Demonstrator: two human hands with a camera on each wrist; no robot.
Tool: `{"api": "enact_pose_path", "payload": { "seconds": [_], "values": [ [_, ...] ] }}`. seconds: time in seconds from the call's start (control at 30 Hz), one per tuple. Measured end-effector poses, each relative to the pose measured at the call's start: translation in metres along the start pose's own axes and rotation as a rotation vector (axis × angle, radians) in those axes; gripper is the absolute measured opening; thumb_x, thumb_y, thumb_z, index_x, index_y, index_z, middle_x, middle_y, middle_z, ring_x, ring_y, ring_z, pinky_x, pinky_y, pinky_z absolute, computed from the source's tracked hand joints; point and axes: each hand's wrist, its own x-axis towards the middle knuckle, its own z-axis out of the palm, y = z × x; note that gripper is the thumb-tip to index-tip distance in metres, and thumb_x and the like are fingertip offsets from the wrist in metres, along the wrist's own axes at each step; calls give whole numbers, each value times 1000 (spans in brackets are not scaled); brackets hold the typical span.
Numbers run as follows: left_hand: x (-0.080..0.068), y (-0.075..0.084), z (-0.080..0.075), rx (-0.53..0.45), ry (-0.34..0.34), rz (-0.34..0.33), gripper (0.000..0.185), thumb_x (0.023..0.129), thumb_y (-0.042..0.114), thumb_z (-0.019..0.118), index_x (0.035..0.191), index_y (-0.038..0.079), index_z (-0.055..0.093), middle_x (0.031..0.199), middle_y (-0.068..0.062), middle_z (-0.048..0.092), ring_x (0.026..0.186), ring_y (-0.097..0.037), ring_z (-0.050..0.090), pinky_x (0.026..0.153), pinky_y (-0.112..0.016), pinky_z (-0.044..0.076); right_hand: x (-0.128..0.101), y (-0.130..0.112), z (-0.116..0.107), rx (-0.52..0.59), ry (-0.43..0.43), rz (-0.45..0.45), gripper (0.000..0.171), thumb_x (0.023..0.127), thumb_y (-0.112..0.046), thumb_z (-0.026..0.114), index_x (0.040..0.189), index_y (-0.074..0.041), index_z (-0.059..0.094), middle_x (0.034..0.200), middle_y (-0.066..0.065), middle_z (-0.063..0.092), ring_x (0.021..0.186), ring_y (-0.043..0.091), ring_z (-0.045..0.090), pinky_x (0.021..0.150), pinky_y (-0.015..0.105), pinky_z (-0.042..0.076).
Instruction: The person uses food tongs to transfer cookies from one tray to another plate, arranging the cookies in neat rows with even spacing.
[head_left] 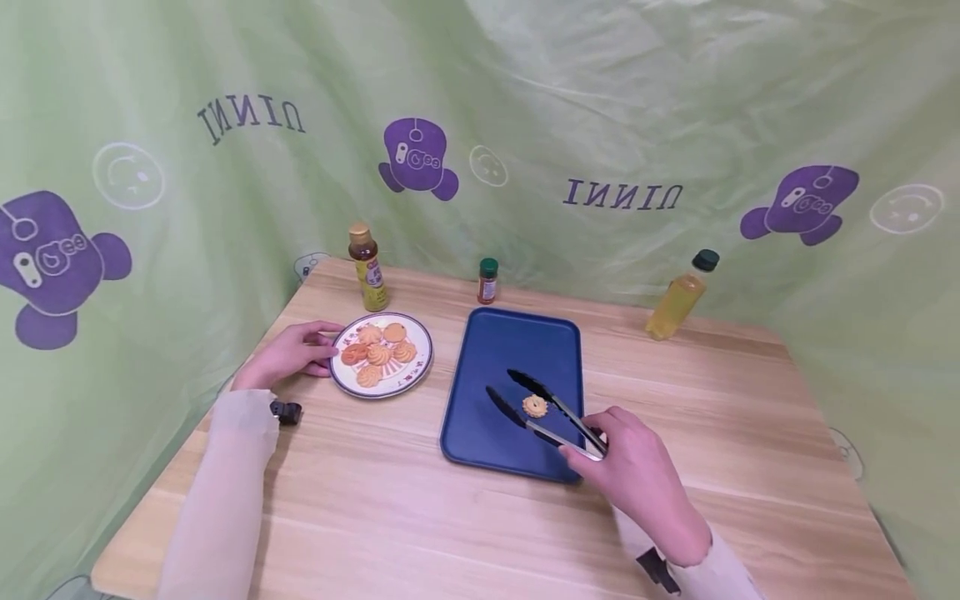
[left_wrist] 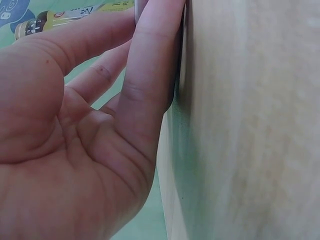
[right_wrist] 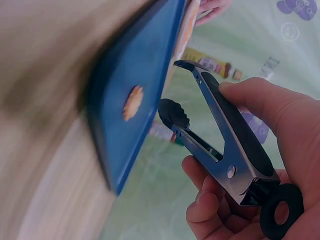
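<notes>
My left hand (head_left: pixel 295 351) holds the left rim of a white plate (head_left: pixel 417 377) with a blue edge, thumb and fingers at the rim. Several golden cookies (head_left: pixel 378 354) lie on that plate. In the left wrist view the left hand (left_wrist: pixel 95 115) hides most of the plate. My right hand (head_left: pixel 637 467) grips metal tongs (head_left: pixel 567 417) with black tips, their arms spread. One ring-shaped cookie (head_left: pixel 535 406) lies on the blue tray (head_left: pixel 517 342), between the tong arms in the head view. The right wrist view shows the tong tips raised above the tray (right_wrist: pixel 116 165).
Behind the plate stands a sauce bottle (head_left: pixel 369 271) with a tan cap. A small green-capped spice jar (head_left: pixel 487 282) is behind the tray. An oil bottle (head_left: pixel 678 300) stands at the back right of the wooden table (head_left: pixel 360 508). Green printed cloth (head_left: pixel 525 92) surrounds the table.
</notes>
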Motion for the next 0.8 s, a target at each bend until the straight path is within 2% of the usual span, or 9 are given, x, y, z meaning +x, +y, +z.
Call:
{"api": "enact_pose_path", "payload": {
  "seconds": [0.2, 0.5, 0.8],
  "values": [
    [-3, 0, -1, 1, 6, 2, 62, 116, 11, 60, 173, 1, 36, 147, -30, 52, 94, -15, 76, 85, -29, 74, -15, 18, -1, -23, 84, -16, 39, 83, -34, 99, 107, -8, 84, 90, -1, 71, 74, 10, 55, 61, 29, 49],
    [-1, 1, 0, -10, 3, -4, 61, 116, 10, 59, 172, 1, 37, 145, -29, 53, 93, -14, 76, 85, -29, 74, -37, 30, 1, -51, 95, 22, 40, 80, -34, 99, 106, -7, 83, 91, 2, 73, 78, 12, 60, 64, 33, 55],
    [1, 1, 1, -13, 0, -8, 62, 116, 8, 58, 173, -1, 34, 145, -29, 52, 92, -14, 75, 84, -29, 74, -45, 32, 3, -69, 100, 33, 42, 79, -33, 100, 106, -6, 84, 91, 1, 73, 79, 12, 60, 64, 34, 56]
  ]
}}
